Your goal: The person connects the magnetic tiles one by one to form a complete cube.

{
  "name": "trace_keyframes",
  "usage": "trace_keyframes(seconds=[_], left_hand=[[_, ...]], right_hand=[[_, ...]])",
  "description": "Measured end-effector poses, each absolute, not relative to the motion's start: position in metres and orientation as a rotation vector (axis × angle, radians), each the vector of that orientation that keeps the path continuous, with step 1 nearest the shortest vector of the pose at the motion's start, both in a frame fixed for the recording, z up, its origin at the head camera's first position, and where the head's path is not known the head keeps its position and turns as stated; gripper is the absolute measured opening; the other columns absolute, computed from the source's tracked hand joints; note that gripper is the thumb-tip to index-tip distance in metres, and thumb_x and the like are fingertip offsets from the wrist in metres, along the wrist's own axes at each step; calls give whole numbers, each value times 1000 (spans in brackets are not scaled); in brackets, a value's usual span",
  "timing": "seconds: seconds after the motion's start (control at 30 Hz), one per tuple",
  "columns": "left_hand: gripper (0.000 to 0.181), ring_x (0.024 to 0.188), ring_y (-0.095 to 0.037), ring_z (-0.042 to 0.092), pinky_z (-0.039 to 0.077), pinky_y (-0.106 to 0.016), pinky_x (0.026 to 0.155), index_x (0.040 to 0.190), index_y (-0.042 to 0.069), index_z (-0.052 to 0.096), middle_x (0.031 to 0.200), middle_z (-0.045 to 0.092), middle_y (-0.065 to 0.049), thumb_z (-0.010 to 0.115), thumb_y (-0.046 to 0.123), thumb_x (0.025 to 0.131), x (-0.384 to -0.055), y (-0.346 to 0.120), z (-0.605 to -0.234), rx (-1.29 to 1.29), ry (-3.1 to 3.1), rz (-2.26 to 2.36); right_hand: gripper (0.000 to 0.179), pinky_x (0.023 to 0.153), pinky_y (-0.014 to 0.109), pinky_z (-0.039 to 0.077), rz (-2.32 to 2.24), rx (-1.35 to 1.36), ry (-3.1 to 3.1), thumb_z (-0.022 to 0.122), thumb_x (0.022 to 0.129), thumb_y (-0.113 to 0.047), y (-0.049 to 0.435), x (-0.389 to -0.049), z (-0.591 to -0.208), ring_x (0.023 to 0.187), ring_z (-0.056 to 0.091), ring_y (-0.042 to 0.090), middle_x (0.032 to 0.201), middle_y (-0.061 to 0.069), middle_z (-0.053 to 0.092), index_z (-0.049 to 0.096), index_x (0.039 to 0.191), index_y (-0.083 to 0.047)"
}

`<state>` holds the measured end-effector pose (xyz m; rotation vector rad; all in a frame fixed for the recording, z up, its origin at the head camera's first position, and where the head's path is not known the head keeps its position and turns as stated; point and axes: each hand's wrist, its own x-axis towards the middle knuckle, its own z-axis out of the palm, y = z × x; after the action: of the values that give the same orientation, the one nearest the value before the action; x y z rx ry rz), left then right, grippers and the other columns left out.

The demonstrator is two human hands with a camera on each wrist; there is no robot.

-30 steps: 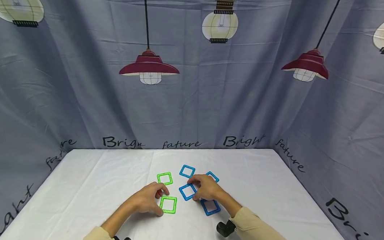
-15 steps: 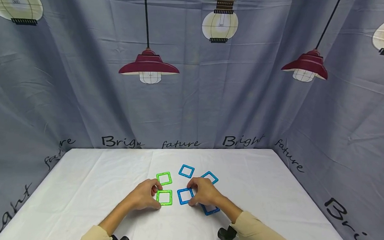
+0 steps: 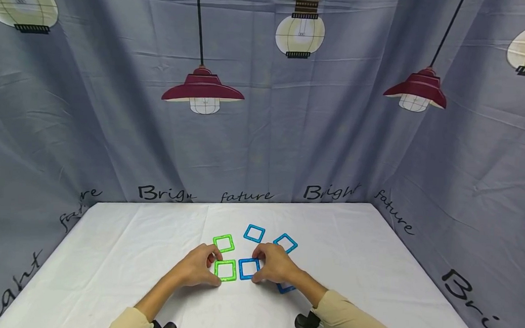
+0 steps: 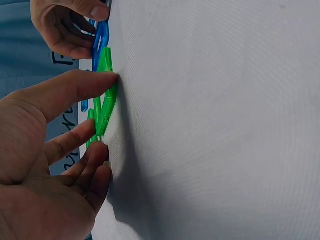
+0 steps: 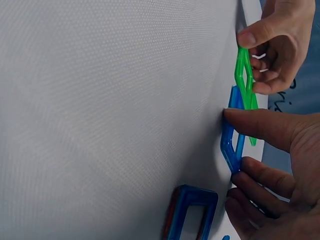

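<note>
My left hand [image 3: 196,267] holds a green square magnetic tile [image 3: 235,270], an open frame, by its left side. In the left wrist view the thumb is at its near edge and a fingertip [image 4: 90,127] is at the far side. A blue square magnetic tile [image 3: 240,269] is pinched by my right hand [image 3: 277,265] from the right, thumb at the near corner and fingers at the far one. These two tiles lie side by side on the white cloth, a narrow gap between them in the head view. Their edges overlap in the right wrist view.
Behind the left hand's tile lies another green tile [image 3: 222,236]. A blue tile [image 3: 255,226] is at the back and a second [image 3: 291,239] behind the right hand. Another blue tile [image 3: 287,289] is partly hidden under the right wrist. A grey curtain [image 3: 254,148] encloses the table.
The left hand's green tile has moved away from me and slightly left. The right hand has drawn its blue tile left and nearer, turning it squarer to the green one.
</note>
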<state>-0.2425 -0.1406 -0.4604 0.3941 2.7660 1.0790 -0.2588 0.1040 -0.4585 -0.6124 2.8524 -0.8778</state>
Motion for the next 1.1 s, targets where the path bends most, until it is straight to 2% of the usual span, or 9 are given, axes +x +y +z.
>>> trace_keyframes(seconds=[0.37,0.8,1.1], left_hand=[[51,84,-18,48,41,-31,72,104,11,66,94,53,-6,93,13,61,-244,-141,-462,434,2768,1068],[50,80,-17,48,41,-31,70,104,11,66,89,55,-5,91,12,61,-244,-138,-457,421,2792,1031],[46,65,-17,57,47,-30,57,114,3,63,79,62,-4,85,6,74,-243,-134,-437,351,2653,1153]], right_hand=[[45,86,35,53,-868,-667,2850,94,66,-19,103,-256,-456,91,58,16,97,1,67,70,103,-8],[46,93,40,55,-896,-634,2815,94,68,-18,106,-258,-456,96,61,17,102,1,70,71,108,-9],[46,91,38,54,-891,-646,2815,94,68,-19,108,-259,-457,96,61,17,102,0,69,71,107,-10]])
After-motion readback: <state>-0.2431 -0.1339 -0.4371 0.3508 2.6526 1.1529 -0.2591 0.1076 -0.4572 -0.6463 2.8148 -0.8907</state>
